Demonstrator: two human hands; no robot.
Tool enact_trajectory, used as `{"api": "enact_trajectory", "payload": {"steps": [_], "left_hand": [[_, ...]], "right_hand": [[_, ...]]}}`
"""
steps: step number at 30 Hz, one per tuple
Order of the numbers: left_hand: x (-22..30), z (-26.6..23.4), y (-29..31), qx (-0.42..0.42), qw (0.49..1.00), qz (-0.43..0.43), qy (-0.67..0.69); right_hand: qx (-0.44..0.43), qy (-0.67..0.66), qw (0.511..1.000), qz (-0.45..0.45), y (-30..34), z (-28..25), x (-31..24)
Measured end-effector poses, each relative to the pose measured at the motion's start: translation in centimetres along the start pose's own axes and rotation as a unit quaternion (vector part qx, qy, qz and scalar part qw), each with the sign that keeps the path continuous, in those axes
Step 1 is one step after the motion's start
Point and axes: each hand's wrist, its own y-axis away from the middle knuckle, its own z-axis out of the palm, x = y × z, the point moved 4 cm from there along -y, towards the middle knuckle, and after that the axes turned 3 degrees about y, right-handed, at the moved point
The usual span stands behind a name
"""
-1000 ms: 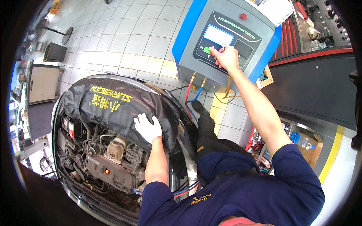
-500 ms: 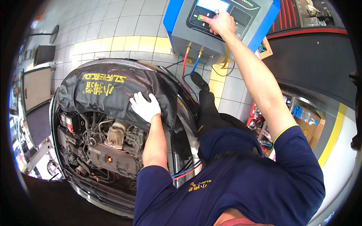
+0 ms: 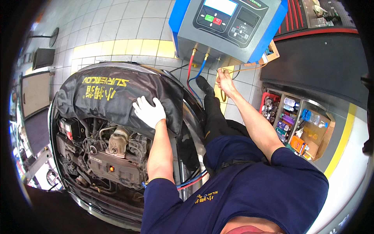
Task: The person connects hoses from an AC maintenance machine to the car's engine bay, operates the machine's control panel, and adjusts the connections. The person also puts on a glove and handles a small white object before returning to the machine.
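Note:
My left hand (image 3: 150,112), in a white glove, lies with fingers spread on a black fender cover (image 3: 117,91) with yellow lettering, draped over the front of a car. Just below the front of a grey and blue service machine (image 3: 233,27), my bare right hand (image 3: 225,82) is closed round the end of a thin yellow-brown hose (image 3: 223,95). The fingers hide part of its end fitting. A red hose (image 3: 190,64) and a blue hose (image 3: 202,68) run from brass fittings on the machine, beside a third small port (image 3: 219,59).
The open engine bay (image 3: 113,152) is at the left. A dark cabinet (image 3: 319,66) stands at the right, above a shelf unit (image 3: 286,117) of bottles and a cardboard box (image 3: 323,136). Grey floor tiles (image 3: 128,23) with a yellow band lie beyond the car.
My right hand has come off the machine's green button and moved down toward me, below the ports, with the yellow-brown hose still in it. My left hand stays on the cover.

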Motion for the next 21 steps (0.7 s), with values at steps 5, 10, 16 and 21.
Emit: {"api": "enact_trajectory", "payload": {"steps": [5, 10, 16, 21], "left_hand": [[0.0, 0.2, 0.0, -0.008, 1.0, -0.001, -0.001], [0.0, 0.5, 0.1, -0.006, 1.0, -0.002, -0.006], [0.0, 0.3, 0.0, -0.017, 1.0, -0.006, -0.007], [0.1, 0.3, -0.1, -0.01, 1.0, 0.004, 0.001]], "right_hand": [[0.042, -0.004, 0.999, -0.017, -5.5, 0.7, 4.3], [-0.015, 0.007, 0.998, 0.056, -7.7, 1.5, 3.0], [0.006, -0.032, 0.997, 0.063, -9.7, 2.3, 3.1], [0.192, 0.094, 0.976, -0.044, -10.3, 2.2, 3.6]]}}
